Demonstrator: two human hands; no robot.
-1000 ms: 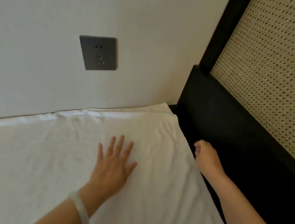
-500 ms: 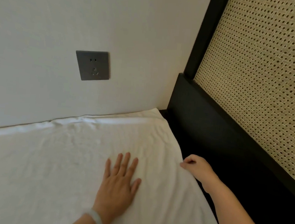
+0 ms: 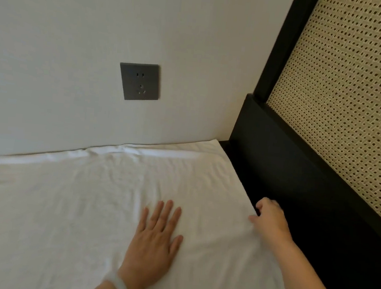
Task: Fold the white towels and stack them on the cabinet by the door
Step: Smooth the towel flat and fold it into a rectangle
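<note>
A white towel (image 3: 83, 199) lies spread flat and fills the lower left of the head view, its far edge against the wall. My left hand (image 3: 154, 240) presses flat on the towel with straight, spread fingers; a pale bracelet sits on that wrist. My right hand (image 3: 268, 218) is at the towel's right edge, fingers curled and pinching the edge of the cloth beside the dark frame.
A pale wall with a grey power socket (image 3: 139, 81) rises behind the towel. On the right stands a black frame (image 3: 282, 166) with a woven cane panel (image 3: 350, 93), close against the towel's right edge.
My right hand has come back along the towel's right edge and closed its fingers on the cloth. My left hand stays flat on the towel, drawn slightly nearer to me.
</note>
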